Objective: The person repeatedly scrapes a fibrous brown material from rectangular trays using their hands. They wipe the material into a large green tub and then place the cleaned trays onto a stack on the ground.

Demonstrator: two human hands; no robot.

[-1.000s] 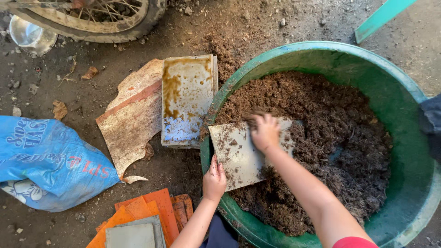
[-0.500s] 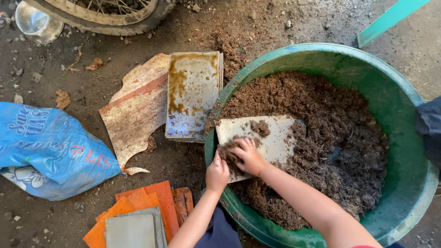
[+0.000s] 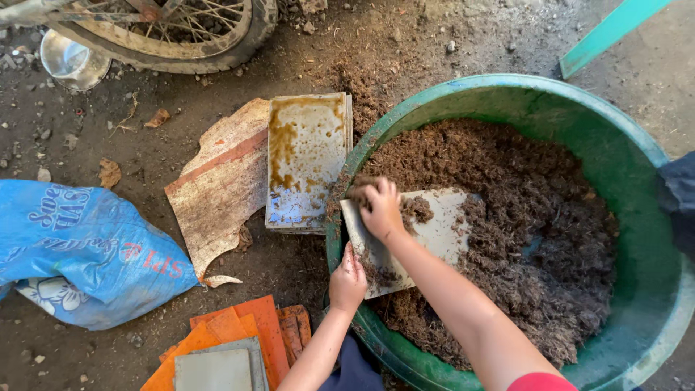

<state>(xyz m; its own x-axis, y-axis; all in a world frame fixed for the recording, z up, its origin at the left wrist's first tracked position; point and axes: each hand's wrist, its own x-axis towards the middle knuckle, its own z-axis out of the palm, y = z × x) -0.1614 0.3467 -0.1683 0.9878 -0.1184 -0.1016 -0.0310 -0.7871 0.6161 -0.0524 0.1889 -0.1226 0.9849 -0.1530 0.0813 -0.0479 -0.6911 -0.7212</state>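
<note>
Over the green basin (image 3: pixel 507 98) of brown soil (image 3: pixel 536 239), left hand (image 3: pixel 348 279) grips grey tile (image 3: pixel 434 235), right hand (image 3: pixel 380 208) cupped scraping clumps off, some still stuck.

Single head-worn view, looking steeply down from close above at the large round green plastic basin (image 3: pixel 655 304) and surrounding dirt ground (image 3: pixel 449 43).

Dirt ground (image 3: pixel 449 43) under tub (image 3: pixel 637 145), tiles (image 3: pixel 308 159), sack (image 3: pixel 79 246)

Green tub (image 3: pixel 622 137), brown soil (image 3: pixel 536 217)
</note>
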